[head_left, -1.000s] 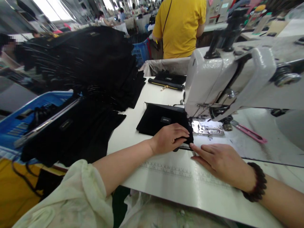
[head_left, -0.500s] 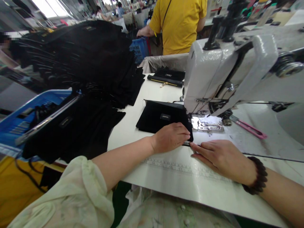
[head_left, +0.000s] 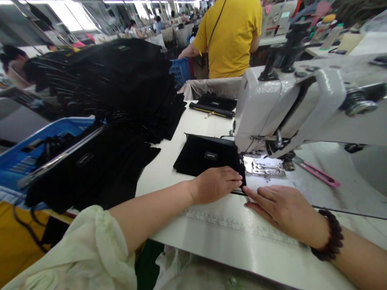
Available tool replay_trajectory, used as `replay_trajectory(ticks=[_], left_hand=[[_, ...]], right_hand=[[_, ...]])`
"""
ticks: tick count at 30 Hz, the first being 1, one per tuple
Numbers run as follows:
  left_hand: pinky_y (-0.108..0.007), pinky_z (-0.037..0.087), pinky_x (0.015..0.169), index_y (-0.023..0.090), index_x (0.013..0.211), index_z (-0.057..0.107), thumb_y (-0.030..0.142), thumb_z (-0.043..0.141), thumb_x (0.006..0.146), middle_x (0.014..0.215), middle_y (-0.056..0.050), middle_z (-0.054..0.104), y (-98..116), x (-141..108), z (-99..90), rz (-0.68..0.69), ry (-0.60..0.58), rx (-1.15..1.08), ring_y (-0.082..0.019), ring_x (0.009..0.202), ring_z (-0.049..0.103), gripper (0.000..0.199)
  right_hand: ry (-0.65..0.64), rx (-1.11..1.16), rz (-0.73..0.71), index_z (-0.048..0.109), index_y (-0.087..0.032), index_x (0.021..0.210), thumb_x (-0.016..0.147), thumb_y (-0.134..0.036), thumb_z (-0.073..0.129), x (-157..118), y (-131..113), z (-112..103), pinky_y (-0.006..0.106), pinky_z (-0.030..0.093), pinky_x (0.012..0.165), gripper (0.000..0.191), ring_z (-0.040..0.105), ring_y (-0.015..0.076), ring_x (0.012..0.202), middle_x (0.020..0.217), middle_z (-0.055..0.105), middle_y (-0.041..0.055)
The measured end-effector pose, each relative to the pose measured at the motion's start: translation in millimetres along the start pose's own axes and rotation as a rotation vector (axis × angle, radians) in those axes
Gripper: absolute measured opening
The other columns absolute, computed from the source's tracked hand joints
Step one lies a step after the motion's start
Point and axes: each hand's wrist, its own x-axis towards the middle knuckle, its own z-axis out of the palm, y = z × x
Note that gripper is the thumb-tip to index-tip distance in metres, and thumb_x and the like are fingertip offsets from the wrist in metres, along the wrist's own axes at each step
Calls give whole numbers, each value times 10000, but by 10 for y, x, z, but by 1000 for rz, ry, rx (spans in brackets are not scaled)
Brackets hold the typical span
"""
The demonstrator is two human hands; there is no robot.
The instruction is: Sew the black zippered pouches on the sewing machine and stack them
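A black fabric piece (head_left: 196,155) with a small dark label lies on the sewing table, its right edge beside the presser foot of the sewing machine (head_left: 260,108). Over its lower right corner my left hand (head_left: 216,183) is closed, fingers bent together on the cloth; the thumb is mostly hidden. My right hand (head_left: 284,209) has fingers stretched out and thumb apart. Its index fingertip touches the dark strip (head_left: 238,192) at the near edge of the fabric. The needle tip cannot be made out.
A black zippered pouch (head_left: 213,105) lies farther back. Pink-handled snips (head_left: 320,175) rest right of the presser foot. A large stack of black pieces (head_left: 115,76) and a blue basket (head_left: 60,125) stand left. A person in a yellow shirt (head_left: 229,38) stands behind the table.
The camera view has tilted upward, so everything sits lower in the picture. Both hands stay at the same corner of the black fabric piece, with little visible movement.
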Motion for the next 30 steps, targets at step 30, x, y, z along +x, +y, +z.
replay_trajectory(ticks=[30], left_hand=[[-209, 414, 843, 159, 928, 620, 195, 424, 866, 984, 6, 628, -389, 265, 71, -263, -153, -34, -113, 918, 538, 208]], right_hand=[[-79, 67, 148, 573, -131, 985, 894, -387, 305, 50, 48, 53, 278, 281, 449, 381, 498, 133, 481, 598, 542, 3]])
